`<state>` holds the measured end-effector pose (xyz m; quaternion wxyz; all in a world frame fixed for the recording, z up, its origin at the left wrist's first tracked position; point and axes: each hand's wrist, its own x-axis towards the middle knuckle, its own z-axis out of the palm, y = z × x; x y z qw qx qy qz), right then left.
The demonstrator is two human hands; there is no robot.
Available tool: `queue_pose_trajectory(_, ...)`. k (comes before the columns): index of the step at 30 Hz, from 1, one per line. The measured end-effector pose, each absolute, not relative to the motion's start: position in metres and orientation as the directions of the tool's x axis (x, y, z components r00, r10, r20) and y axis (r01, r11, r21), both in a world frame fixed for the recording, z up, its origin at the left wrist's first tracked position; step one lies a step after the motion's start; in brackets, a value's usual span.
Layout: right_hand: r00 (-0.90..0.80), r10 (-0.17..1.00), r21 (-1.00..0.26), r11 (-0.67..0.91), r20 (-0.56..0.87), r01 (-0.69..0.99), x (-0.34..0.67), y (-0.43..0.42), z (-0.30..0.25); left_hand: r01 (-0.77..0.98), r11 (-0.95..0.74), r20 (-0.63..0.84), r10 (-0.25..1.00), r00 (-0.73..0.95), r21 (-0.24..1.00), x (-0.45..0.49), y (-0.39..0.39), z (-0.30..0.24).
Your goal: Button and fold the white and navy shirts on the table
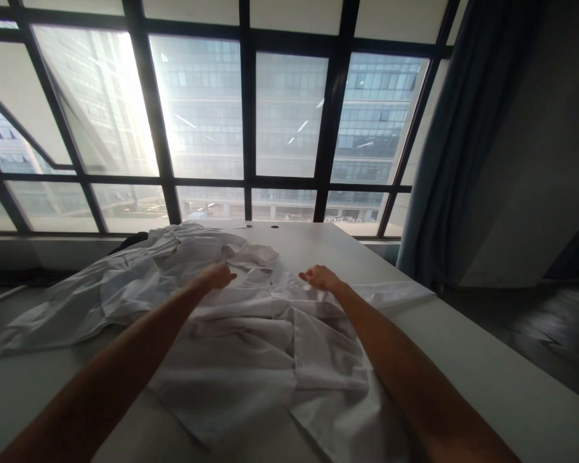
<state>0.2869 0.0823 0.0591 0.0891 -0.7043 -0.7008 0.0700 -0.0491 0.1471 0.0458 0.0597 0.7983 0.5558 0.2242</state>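
Note:
A crumpled white garment [251, 347] lies spread across the white table [487, 373]. Both my arms reach forward over it. My left hand [217, 276] rests on the cloth near its collar area, fingers curled down into the fabric. My right hand [321, 278] sits a little to the right on the same cloth, fingers bent and pinching a fold. More white cloth [101, 289] is heaped at the left of the table.
A large window wall with dark frames [246, 128] stands right behind the table's far edge. A dark curtain [444, 161] hangs at the right. Dark floor [535, 321] lies beyond the table's right edge.

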Motion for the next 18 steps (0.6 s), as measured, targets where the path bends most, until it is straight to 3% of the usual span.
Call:
queue_pose_trajectory(4, -0.046, 0.998, -0.372, 0.026, -0.044, 0.928, 0.266, 0.103, 0.033, 0.939, -0.261, 0.032, 0.965, 0.26, 0.224, -0.019, 0.141, 0.027)
queue_pose_trajectory(8, -0.141, 0.987, -0.5, 0.081, -0.083, 0.862, 0.265, 0.102, 0.039, 0.897, -0.336, -0.093, 0.922, 0.376, 0.289, -0.028, 0.136, 0.036)
queue_pose_trajectory(11, -0.176, 0.98, -0.585, 0.195, 0.09, 0.787, 0.271, 0.106, 0.069, 0.819, -0.46, 0.053, 0.88, 0.472, 0.343, -0.042, 0.144, 0.068)
queue_pose_trajectory(14, -0.1, 0.953, -0.541, 0.247, 0.287, 0.804, 0.267, 0.129, 0.109, 0.83, -0.473, 0.333, 0.865, 0.374, 0.295, -0.036, 0.169, 0.111)
queue_pose_trajectory(18, 0.211, 0.829, -0.364, -0.01, 0.518, 0.931, 0.24, 0.175, 0.148, 0.918, -0.255, 0.554, 0.831, 0.048, 0.303, 0.004, 0.211, 0.146)
